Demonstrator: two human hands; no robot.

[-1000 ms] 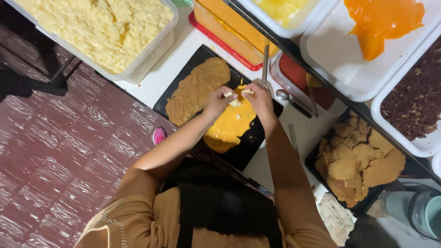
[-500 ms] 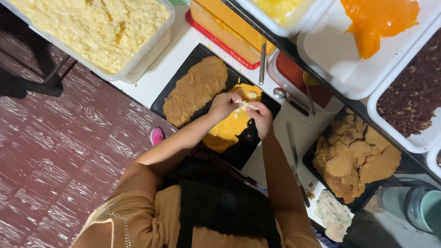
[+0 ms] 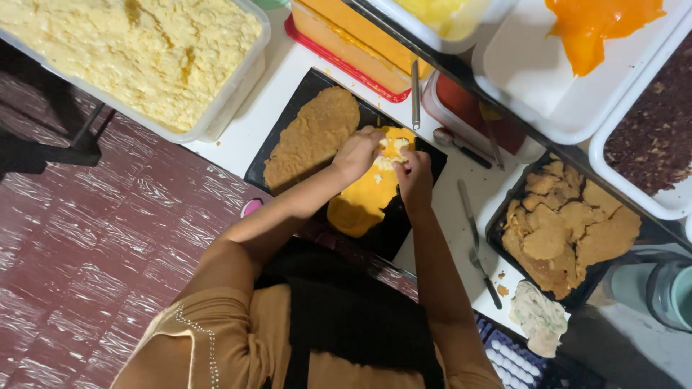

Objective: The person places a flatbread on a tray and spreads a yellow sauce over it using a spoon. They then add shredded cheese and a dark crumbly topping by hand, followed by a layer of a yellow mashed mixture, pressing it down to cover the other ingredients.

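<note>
As seen from above: big tub of pale yellow mash (image 3: pixel 137 57) at counter's left edge, within reach. Brown flatbread (image 3: pixel 311 137) on black tray (image 3: pixel 288 155), waiting. Left hand (image 3: pixel 358 153), right hand (image 3: pixel 414 173): fingers pinched narrow on pale crumbled filling (image 3: pixel 393 153), atop orange sheet (image 3: pixel 369 191) mid-tray. Tray of brown pieces (image 3: pixel 569 230) far right.

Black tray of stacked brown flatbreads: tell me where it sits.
In the head view, the black tray of flatbreads sits right of the hands, beside a knife and below the white tub of dark filling.
</note>
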